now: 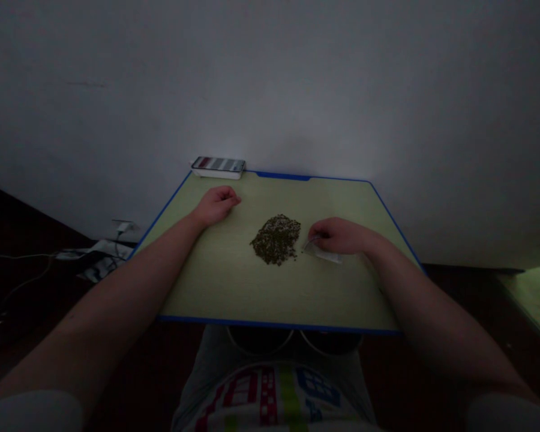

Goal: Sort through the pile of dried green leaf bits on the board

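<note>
Table: I see a pale tabletop [279, 294] with a blue rim [279, 323] showing on all sides, its far edge near the wall [279, 90].
Pile: the heap of small dark grains [276, 240] sits about mid-table, well in from the rim, a few grains strayed at its right side.
Right hand: my right hand [339, 235] pinches a thin see-through bag [328, 258] just beside the heap, with room between it and the right rim.
Left hand: my left hand [216, 205] rests curled in a loose fist, apart from the heap; I can't tell whether it holds anything.
Far left corner: a phone [218, 163] lies on a white box [218, 174] at the edge.
Near side: a broad strip of tabletop runs between heap and front rim.
</note>
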A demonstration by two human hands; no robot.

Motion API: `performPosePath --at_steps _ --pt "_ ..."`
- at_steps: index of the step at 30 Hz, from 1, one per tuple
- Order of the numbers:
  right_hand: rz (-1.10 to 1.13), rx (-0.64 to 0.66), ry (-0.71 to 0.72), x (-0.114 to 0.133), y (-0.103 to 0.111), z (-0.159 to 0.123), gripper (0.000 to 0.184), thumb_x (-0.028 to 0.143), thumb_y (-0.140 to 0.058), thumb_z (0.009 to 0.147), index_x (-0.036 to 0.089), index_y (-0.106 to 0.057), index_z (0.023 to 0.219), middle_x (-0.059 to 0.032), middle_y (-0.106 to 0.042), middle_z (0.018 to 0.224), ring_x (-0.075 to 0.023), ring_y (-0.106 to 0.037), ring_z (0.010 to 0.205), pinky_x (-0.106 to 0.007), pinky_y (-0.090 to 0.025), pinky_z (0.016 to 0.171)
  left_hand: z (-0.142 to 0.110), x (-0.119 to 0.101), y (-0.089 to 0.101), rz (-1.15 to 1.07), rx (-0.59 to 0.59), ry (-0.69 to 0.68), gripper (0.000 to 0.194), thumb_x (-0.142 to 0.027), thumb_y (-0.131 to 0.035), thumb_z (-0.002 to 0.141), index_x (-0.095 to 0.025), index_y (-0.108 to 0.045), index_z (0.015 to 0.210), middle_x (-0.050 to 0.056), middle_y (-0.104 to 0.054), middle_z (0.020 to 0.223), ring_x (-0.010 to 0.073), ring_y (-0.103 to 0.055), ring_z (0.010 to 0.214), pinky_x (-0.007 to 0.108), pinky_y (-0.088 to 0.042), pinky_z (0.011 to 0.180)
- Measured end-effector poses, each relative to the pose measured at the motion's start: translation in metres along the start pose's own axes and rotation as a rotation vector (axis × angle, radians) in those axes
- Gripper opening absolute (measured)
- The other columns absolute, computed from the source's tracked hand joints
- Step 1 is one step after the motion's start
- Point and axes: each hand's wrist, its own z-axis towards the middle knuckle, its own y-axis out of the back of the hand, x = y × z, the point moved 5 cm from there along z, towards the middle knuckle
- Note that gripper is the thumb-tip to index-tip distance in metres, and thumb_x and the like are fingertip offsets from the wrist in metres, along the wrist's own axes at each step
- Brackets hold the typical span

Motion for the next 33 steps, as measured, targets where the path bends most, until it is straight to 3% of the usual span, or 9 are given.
performPosePath --at_steps 14,24,33 --pt "-0.019 0.056 0.075 0.015 -0.003 -0.004 0.024 0.018 -0.049 0.075 0.016 -0.067 0.092 -0.0044 -0.068 0.084 -0.0153 -0.057 0.07 -0.025 -0.039 0.061 -0.001 -0.001 0.0 0.004 0.0 0.01 0.022 -0.037 -0.059 0.067 -0.018 -0.048 0.063 -0.007 -0.039 0.044 0.0069 -0.035 0.041 0.022 -0.026 0.043" --pt "-0.017 0.017 0.006 0.005 0.002 -0.006 0.026 0.019 -0.051 0.077 0.017 -0.067 0.097 -0.0056 -0.069 0.088 -0.0162 -0.059 0.073 -0.025 -0.041 0.064 0.0 0.0 0.0 0.001 -0.007 -0.002 0.022 -0.036 -0.059 0.067 -0.018 -0.048 0.062 -0.007 -0.04 0.045 0.0065 -0.034 0.041 0.021 -0.026 0.043" --pt "-0.003 0.023 0.098 0.011 -0.004 -0.003 0.026 0.019 -0.05 0.078 0.016 -0.067 0.097 -0.0053 -0.069 0.089 -0.0159 -0.059 0.073 -0.025 -0.041 0.064 0.0 0.001 -0.001 -0.032 -0.002 0.008 0.022 -0.036 -0.06 0.067 -0.018 -0.048 0.063 -0.007 -0.038 0.044 0.0067 -0.034 0.04 0.021 -0.025 0.043"
